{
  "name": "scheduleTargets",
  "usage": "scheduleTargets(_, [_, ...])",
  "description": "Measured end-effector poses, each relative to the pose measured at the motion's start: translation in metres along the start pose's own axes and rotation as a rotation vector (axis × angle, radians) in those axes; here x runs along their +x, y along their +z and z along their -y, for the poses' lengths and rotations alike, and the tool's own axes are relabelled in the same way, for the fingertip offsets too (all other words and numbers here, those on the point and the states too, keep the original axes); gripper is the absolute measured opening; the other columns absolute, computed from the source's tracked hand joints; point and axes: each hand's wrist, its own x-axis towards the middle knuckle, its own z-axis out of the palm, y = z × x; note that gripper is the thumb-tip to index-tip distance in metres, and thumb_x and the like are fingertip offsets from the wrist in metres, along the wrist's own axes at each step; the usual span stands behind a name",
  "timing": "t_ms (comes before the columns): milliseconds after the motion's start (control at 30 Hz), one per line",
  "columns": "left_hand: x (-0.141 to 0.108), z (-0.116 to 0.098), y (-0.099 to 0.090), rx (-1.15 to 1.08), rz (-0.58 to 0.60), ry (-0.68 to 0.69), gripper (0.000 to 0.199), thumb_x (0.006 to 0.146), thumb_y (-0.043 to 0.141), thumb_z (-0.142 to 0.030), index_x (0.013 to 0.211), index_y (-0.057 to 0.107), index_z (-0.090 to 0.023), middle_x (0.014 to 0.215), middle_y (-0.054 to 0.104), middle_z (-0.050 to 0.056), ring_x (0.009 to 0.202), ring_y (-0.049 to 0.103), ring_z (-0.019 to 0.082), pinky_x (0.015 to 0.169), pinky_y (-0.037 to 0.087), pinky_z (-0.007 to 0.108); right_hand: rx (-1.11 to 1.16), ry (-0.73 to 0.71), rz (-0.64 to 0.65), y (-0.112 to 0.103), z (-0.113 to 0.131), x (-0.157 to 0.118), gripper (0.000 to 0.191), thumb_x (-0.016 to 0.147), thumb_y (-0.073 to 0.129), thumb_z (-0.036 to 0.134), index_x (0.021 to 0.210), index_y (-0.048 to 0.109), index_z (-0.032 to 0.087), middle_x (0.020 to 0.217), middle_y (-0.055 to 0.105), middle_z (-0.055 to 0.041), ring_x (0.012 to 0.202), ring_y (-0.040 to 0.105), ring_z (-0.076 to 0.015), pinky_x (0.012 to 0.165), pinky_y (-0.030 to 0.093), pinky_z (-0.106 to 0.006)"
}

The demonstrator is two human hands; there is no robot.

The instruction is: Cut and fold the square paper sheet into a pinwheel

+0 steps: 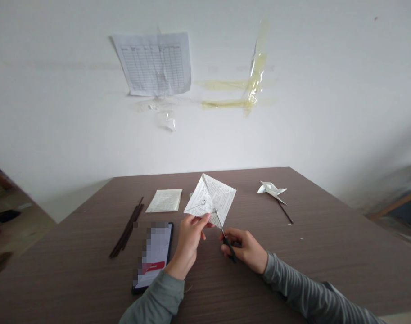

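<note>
A square sheet of printed paper point(222, 191) is held up above the table, one corner pointing away from me. My left hand point(190, 236) pinches its lower left edge between thumb and fingers. Slits or creases run across the sheet toward its middle, and a small circle is drawn on it. In my right hand point(247, 249) are black-handled scissors point(228, 245), with fingers wrapped round the handles. Their blades lie at the paper's near corner, pointing toward the sheet's middle. Whether the blades are parted is too small to tell.
On the brown table point(97, 216) lie a stack of square papers point(164, 200), several dark thin sticks point(127, 229) and a phone point(154, 256). A paper pinwheel point(273, 191) on a stick lies at the right. Behind stands a white wall with a taped sheet point(154, 65).
</note>
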Motion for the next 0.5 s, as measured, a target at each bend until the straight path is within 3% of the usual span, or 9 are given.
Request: scheduleTargets(500, [0.0006, -0.0003, 0.0003, -0.005, -0.012, -0.016, 0.036, 0.073, 0.112, -0.04, 0.08, 0.082, -0.02, 0.077, 0.089, 0.008, 0.07, 0.088, 0.026, 0.046, 0.039, 0.023, 0.01, -0.003, -0.004, 0.0022, -0.0025, 0.0011, 0.064, 0.074, 0.105, 0.086, 0.094, 0.082, 0.029, 0.075, 0.081, -0.0092, 0.075, 0.081, -0.0379, 0.08, 0.072, -0.052])
